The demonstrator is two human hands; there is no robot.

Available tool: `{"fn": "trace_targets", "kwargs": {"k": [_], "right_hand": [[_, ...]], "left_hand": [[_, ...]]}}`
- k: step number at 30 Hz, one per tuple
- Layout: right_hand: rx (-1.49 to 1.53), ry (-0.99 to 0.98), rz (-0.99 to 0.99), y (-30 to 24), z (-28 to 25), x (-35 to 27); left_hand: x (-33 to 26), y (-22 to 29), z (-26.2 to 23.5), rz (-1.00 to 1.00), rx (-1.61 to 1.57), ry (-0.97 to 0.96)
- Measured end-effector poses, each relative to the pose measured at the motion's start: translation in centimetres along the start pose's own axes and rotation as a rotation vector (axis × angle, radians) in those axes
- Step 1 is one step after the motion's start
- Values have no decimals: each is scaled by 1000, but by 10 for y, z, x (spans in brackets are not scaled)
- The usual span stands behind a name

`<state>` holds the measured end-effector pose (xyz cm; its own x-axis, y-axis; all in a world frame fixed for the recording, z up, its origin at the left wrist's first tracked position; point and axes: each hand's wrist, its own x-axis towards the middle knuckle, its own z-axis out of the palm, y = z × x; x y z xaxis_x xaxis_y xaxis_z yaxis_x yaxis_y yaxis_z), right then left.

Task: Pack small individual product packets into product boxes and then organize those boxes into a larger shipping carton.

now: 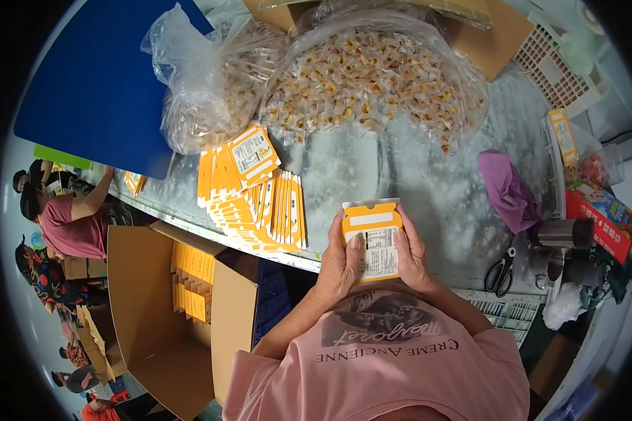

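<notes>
A small yellow-and-white carton (377, 242) is held upright between my two hands at the table's near edge. Its printed panel faces up toward me, and a notch shows at its far end; I cannot tell whether that end is open. My left hand (337, 265) grips the left side, thumb on the front panel. Along the right side, my right hand (414, 261) closes round it with its thumb at the front edge. Left of my hands lies a fanned stack of flat yellow cartons (256, 203). Beyond them, clear plastic bags hold many small wrapped pieces (372, 84).
To the right lie a purple cloth (507, 189) and black-handled scissors (501, 275), near metal cups (565, 234) and a white basket (551, 70). A large cardboard box (144, 302) with yellow cartons stands at left below the table. A blue panel (105, 84) rises far left; other people work beyond.
</notes>
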<state>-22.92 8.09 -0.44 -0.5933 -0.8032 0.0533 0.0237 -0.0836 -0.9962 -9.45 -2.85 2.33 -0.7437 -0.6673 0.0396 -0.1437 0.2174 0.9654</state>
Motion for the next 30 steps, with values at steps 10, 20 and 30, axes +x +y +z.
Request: {"fn": "trace_targets", "kwargs": {"k": [10,20,30], "right_hand": [[-190,-45,-33,0,-8,-11],[-318,-5,-334,-15,1,-5],[-715,-341,-249,-2,-15,-16]], "left_hand": [[-18,9,-15,-217,170,-98],[-26,-12,-6,-132,33,112],[-32,-23,-18,-55,204,-137]]}}
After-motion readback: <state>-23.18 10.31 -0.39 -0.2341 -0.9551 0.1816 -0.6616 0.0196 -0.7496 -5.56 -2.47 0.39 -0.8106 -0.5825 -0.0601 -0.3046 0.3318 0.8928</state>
